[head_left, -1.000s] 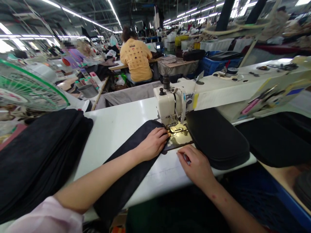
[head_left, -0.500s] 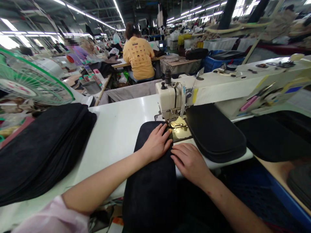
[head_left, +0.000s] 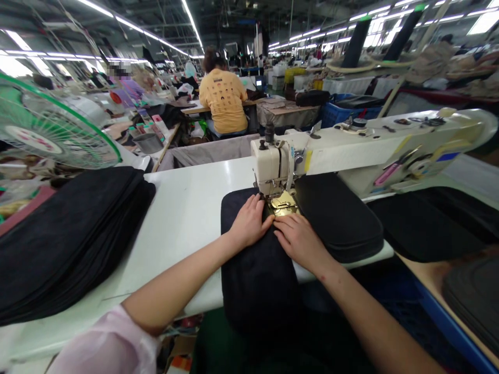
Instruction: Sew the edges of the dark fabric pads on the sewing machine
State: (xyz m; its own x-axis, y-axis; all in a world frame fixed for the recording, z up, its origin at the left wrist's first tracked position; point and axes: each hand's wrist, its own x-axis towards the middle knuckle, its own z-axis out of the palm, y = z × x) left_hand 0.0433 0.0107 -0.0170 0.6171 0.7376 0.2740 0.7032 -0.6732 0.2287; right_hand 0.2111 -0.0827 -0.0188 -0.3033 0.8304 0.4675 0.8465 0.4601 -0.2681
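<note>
A black rounded fabric panel [head_left: 259,285] lies partly on the white sewing table, its near end hanging over the front edge. My left hand [head_left: 249,221] rests flat on the panel's upper part, fingers stretched toward the needle area. My right hand [head_left: 298,239] is at the panel's right edge, fingers close together and gripping the edge; its fingertips almost meet my left thumb. Just beyond both hands stands the sewing machine head [head_left: 268,166], above a shiny gold-coloured plate [head_left: 284,202]. The panel's edge under the presser area is partly hidden by my fingers.
A tall stack of black panels [head_left: 74,234] lies at the left, near a green fan [head_left: 50,124]. Right of the machine head sits a smaller stack [head_left: 337,218], with more black panels [head_left: 421,223] beyond. A person in a yellow shirt [head_left: 223,98] sits ahead.
The panel has shifted and turned, its near end now further right and up. My right hand has moved slightly up, closer to my left. The view has shifted a little.
</note>
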